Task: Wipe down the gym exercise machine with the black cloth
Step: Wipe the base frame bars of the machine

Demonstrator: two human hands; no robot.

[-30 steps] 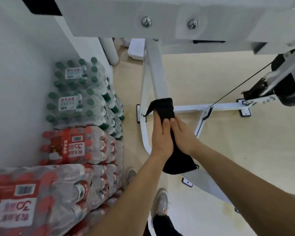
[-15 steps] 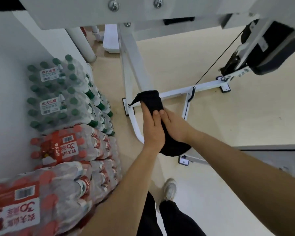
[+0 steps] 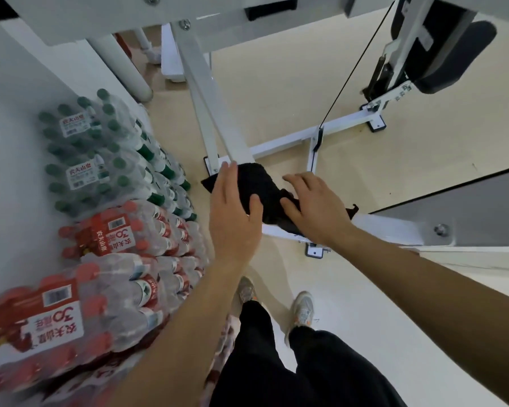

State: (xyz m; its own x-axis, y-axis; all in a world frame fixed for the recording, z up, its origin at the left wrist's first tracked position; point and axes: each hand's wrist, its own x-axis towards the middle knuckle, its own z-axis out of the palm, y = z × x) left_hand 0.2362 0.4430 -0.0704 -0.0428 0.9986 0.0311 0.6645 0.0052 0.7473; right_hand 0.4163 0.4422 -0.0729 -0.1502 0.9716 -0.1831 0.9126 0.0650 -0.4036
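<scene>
Grip of right hand (image 3: 315,208) on black cloth (image 3: 259,183) unclear (underside hidden)

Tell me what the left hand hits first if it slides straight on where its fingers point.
Most likely the machine's white slanted strut, just past the black cloth; depth is unclear.

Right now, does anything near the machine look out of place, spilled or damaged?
Nothing looks spilled or broken. Only the packs of bottled water are odd: stacked by the wall, close beside the machine frame.

Left hand (image 3: 232,218), right hand (image 3: 315,210) — black cloth (image 3: 265,186)
</scene>
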